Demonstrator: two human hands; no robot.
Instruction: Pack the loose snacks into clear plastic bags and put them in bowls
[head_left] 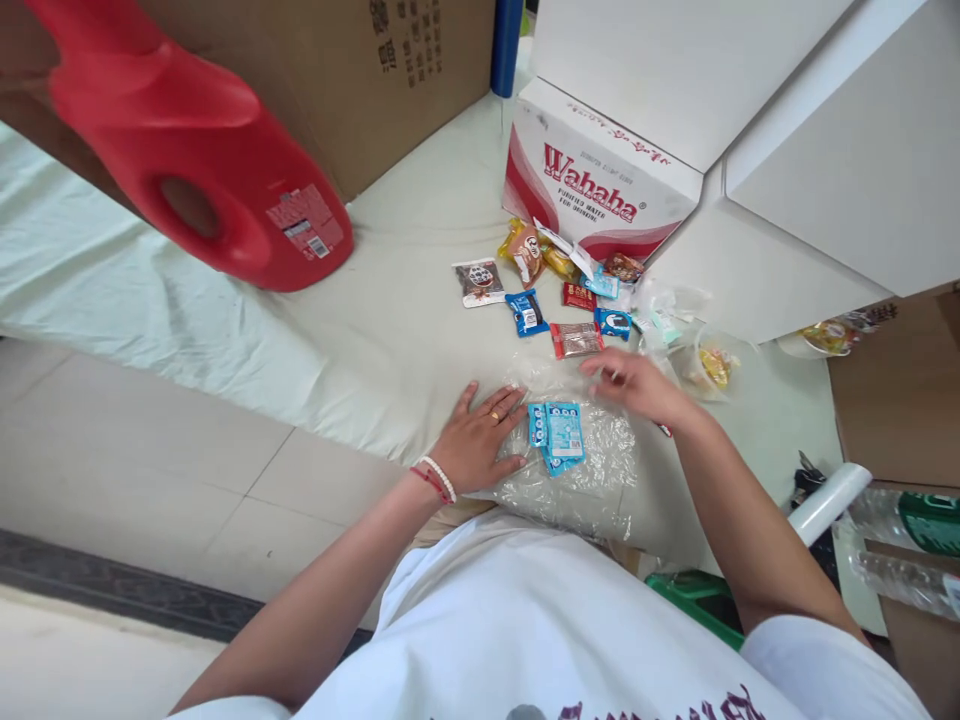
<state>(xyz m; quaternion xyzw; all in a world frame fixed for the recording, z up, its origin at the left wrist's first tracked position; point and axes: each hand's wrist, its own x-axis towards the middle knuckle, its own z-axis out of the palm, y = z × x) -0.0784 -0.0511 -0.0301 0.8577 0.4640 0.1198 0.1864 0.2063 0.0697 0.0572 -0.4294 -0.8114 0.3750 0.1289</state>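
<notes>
My left hand [478, 440] lies flat, fingers spread, on the left part of a sheet of clear plastic film [611, 470]. Several light-blue snack packets [564, 430] rest overlapping on the film, just right of that hand. Over the film's far right side is my right hand [634, 385], slightly blurred, with its fingers loosely bent and apart and nothing visible in them. Just beyond its fingertips lies a red-edged brown packet [577, 340]. Beside that are a blue packet [527, 313], another blue packet [613, 323] and a brown-and-white packet [478, 282].
A Wahaha water carton [600, 185] stands behind heaped wrapped snacks [525, 250]. A red jug [247, 190] leans at left by a cardboard box [337, 90]. Clear plastic bags [675, 305] sit right of the snacks. Bottles [907, 580] and a white roll [829, 503] are at lower right.
</notes>
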